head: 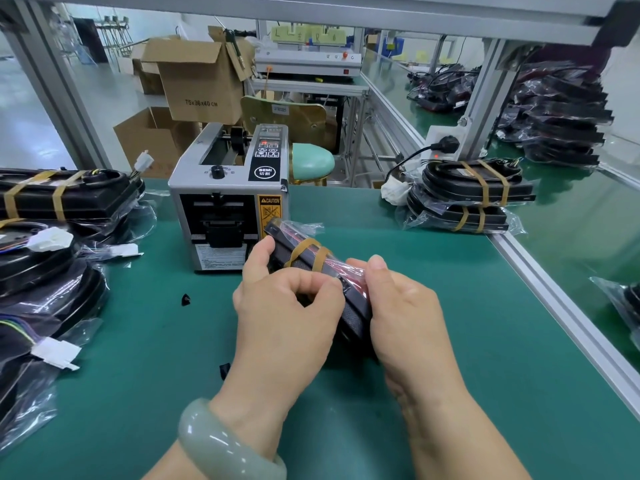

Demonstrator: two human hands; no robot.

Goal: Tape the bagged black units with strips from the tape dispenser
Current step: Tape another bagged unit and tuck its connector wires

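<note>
Head view. A person's two hands hold one bagged black unit (355, 308) above the green work mat (467, 358), directly in front of the tape dispenser (228, 199) and just to its right. The unit lies tilted, with its far end close to the dispenser's front right corner. Two tan tape strips (311, 252) cross that far end, and clear bag film sticks out beyond them.

The left hand (287, 306) has its fingers curled, with thumb and forefinger pinching at the near edge of the unit. A pale green bangle (221, 441) sits on the left wrist. The right hand (405, 313) grips the unit from the right side, its thumb laid over the top of the film.

The dispenser stands upright on the mat, with a black knob on its top and a yellow caution label on its front. Whether a strip shows at its outlet cannot be told.

To the right of the dispenser, two taped units (474, 192) lie stacked, each banded with a pair of tan strips. To its left lies another taped unit (65, 195), and nearer the person than that are bagged units with white connectors (45, 282). Two small black scraps (186, 299) lie on the mat in front of the dispenser, to the left of the hands. Behind it stand cardboard boxes (201, 81) and a mint-green stool (311, 161).
</note>
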